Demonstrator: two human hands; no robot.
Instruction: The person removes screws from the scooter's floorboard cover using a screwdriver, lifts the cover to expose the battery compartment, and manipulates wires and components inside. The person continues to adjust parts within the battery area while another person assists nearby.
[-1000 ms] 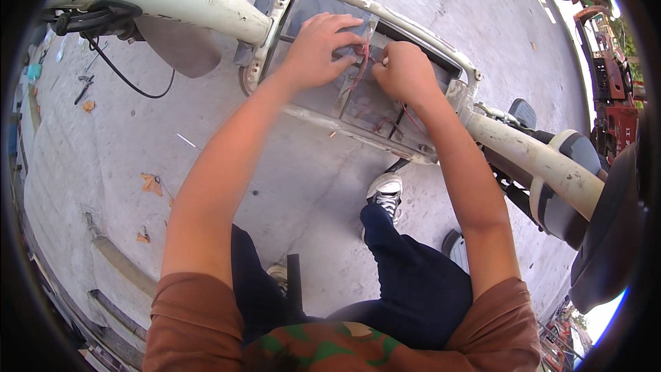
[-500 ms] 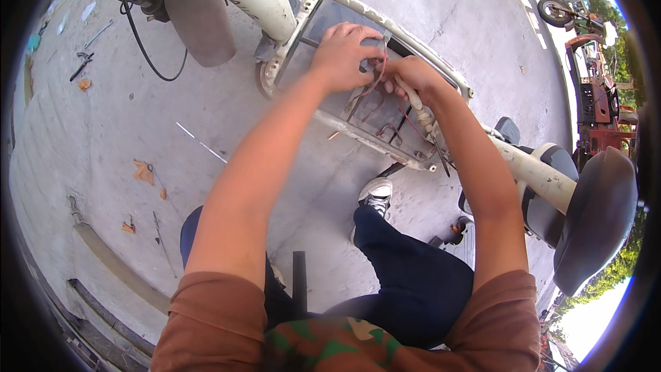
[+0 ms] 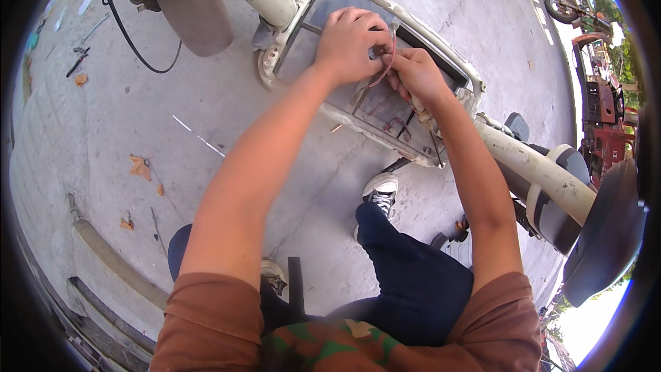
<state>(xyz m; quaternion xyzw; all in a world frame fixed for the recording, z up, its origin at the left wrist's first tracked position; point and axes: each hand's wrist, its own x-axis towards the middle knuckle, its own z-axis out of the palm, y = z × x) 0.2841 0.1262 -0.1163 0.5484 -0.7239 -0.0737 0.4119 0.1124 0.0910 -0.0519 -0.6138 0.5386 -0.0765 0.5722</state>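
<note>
Both my hands meet over the open floor compartment of a pale electric scooter, inside its scuffed metal frame [image 3: 358,124]. Grey battery blocks [image 3: 323,10] fill the compartment. A thin reddish wire [image 3: 392,58] arches up between the hands. My right hand [image 3: 418,77] pinches the wire between thumb and fingers, and a pale wrapped cable [image 3: 421,116] runs beneath its palm. Curled fingers of my left hand [image 3: 350,45] close toward the same spot, resting above the batteries; what lies between its fingertips is hidden.
The scooter's front wheel cover [image 3: 189,10] is at upper left, its dark seat [image 3: 606,234] at right. On the concrete lie pliers [image 3: 78,62], a thin white rod [image 3: 198,136] and dry leaves [image 3: 140,167]. My shoe [image 3: 381,189] stands close below the frame. A red vehicle [image 3: 606,103] is parked far right.
The view has shifted slightly. My right hand has turned and risen a little, its fingers now pinching nearer to the left fingertips. The left hand stays over the batteries.
</note>
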